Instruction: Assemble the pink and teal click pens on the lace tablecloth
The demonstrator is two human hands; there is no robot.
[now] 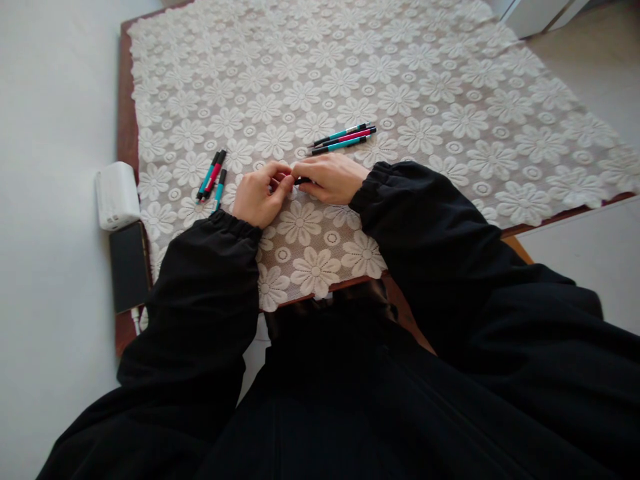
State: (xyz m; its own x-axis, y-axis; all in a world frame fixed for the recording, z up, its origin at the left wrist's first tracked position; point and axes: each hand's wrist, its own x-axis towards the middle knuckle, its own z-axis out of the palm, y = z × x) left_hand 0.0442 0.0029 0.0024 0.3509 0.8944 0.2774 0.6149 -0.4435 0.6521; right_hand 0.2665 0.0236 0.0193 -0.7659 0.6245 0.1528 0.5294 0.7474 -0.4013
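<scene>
My left hand (263,195) and my right hand (333,178) meet fingertip to fingertip above the near part of the table. Both are closed in a pinch on a small pen (301,181); its black part shows under my right fingers and a hint of red by my left fingertips. Most of it is hidden. Just beyond my right hand lie a red pen (350,137) and two turquoise pens, side by side. Left of my left hand are another red pen (215,175), a turquoise pen (207,176), and a second turquoise one partly behind my sleeve.
A cream flowered lace cloth (300,223) covers the wooden table. At its left edge sit a white charger-like block (118,195) and a dark phone (129,267) with a white cable. A white wall runs along the left; a white cabinet (535,17) stands far right.
</scene>
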